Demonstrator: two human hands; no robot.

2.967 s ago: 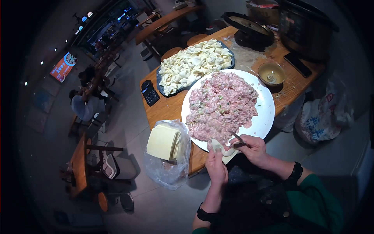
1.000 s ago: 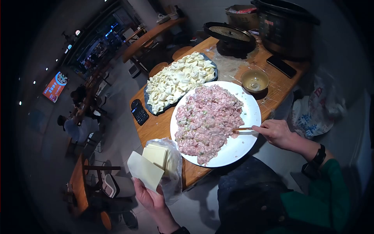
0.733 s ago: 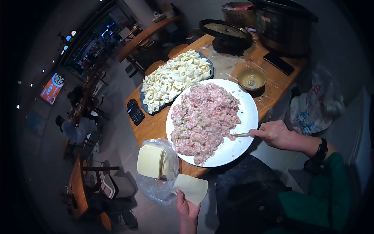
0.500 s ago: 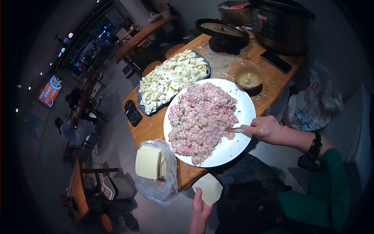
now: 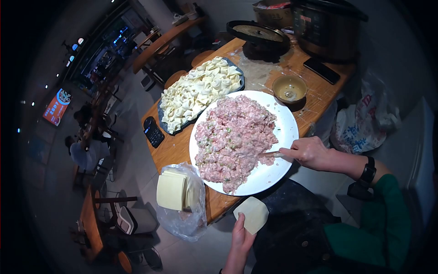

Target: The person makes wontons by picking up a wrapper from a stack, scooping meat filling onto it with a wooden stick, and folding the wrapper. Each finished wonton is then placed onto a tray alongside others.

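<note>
A single dumpling wrapper (image 5: 251, 214) lies flat and unfilled on my left hand (image 5: 240, 237), fingers closed under its edge, just off the near rim of the surface (image 5: 180, 148). My right hand (image 5: 310, 152) pinches a thin wooden spatula (image 5: 270, 154), its tip in the minced pork filling (image 5: 235, 139) on the white plate (image 5: 285, 132). The tray of folded dumplings (image 5: 199, 91) is full; much filling and a stack of wrappers (image 5: 173, 191) remain.

place: eatery | dining tables (image 5: 91, 219); lit menu sign (image 5: 57, 106); seated diners (image 5: 84, 153)
</note>
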